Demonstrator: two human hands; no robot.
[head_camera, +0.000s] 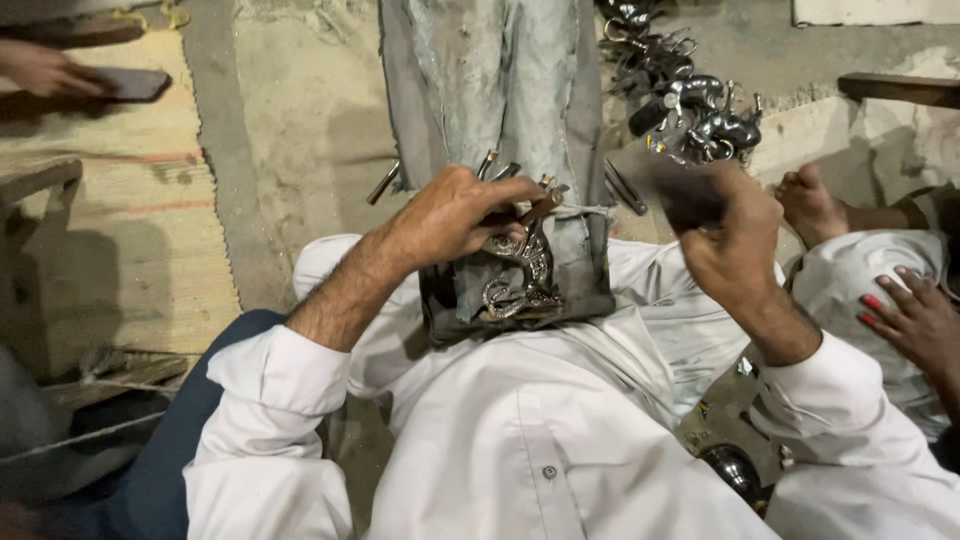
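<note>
My left hand (455, 215) was closed around a thin metal punch (535, 208), its tip set against the ornate silver-coloured casting (518, 272) that lay on a grey cloth-wrapped block (585, 280) in my lap. My right hand (725, 235) gripped a dark, blurred hammer (665, 180), held up just to the right of the casting and apart from it. Beyond the block a pile of shiny metal figures (690, 100) sat on the floor. Another person's hand (915, 320) with red nails rested on white cloth at my right, near a bare foot (810, 205).
</note>
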